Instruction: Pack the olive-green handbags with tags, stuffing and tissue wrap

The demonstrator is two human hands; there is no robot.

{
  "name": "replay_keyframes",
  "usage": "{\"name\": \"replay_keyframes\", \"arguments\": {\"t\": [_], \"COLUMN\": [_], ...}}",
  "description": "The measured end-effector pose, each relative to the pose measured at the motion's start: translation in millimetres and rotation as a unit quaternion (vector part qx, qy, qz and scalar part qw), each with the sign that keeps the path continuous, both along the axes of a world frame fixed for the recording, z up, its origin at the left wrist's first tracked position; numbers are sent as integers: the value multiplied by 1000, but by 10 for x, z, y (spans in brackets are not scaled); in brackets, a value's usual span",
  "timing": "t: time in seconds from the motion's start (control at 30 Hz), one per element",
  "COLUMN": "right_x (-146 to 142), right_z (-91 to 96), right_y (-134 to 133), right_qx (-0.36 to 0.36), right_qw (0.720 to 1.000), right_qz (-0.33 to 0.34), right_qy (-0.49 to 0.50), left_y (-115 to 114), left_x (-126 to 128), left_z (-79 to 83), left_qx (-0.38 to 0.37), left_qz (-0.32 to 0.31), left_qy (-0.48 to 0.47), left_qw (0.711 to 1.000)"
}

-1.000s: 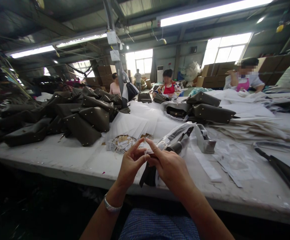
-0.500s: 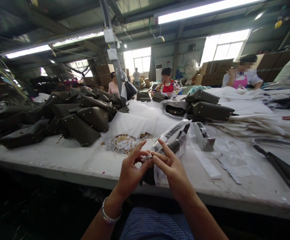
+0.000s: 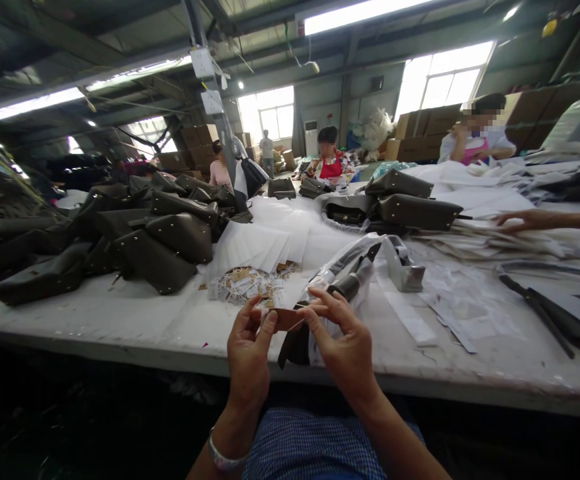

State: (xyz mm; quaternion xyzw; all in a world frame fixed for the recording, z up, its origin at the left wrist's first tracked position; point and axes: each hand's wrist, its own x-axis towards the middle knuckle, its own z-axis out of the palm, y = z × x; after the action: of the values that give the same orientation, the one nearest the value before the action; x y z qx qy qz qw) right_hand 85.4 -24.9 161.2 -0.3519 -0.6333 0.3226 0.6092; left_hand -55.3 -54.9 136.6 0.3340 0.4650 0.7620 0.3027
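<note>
A small brown hang tag (image 3: 286,319) is pinched between the thumb and fingers of my left hand (image 3: 249,350). My right hand (image 3: 346,347), closed at the tag's right end, has a thin pale string at its fingertips. Right behind my hands lies a dark bag (image 3: 347,285) with its handles in clear plastic; my right hand hides part of it. Just beyond my left hand is a heap of tags with white strings (image 3: 243,283).
Dark bags (image 3: 157,257) are piled on the table's left. White sheets (image 3: 257,245) lie mid-table. A grey tape dispenser (image 3: 409,275) stands to the right, near crumpled plastic (image 3: 480,307). A co-worker's hand (image 3: 525,220) reaches over stacked sheets at far right. Other people sit across the table.
My hands have moved slightly apart, and the tag's brown face now shows between them. The co-worker's hand at the right has come further in over the sheets.
</note>
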Motion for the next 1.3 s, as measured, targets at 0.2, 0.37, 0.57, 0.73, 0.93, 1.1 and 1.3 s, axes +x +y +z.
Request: {"name": "replay_keyframes", "arguments": {"t": [0.2,0.37,0.57,0.73,0.93,1.1,1.3], "right_x": [4,-82,-211,-301,-153,-123,-45], "right_z": [-156,-202,-66,1,-49,-153,-203], "right_y": [101,272,439,466,532,581,604], "right_qx": [-55,-133,-231,-228,-198,-205,-203], "right_qw": [998,986,920,879,889,883,928], "right_qz": [37,95,184,222,160,108,103], "right_qy": [15,37,256,356,381,408,294], "left_y": [-201,-425,-549,-495,-305,-261,-311], "left_x": [-89,-81,24,91,-119,-375,-314], "left_z": [27,9,-118,-219,-424,-266,-281], "left_qx": [81,245,269,261,140,-24,-31], "left_qz": [156,83,20,29,72,172,182], "left_qy": [257,579,613,614,526,67,56], "left_qw": [950,773,743,745,836,983,981]}}
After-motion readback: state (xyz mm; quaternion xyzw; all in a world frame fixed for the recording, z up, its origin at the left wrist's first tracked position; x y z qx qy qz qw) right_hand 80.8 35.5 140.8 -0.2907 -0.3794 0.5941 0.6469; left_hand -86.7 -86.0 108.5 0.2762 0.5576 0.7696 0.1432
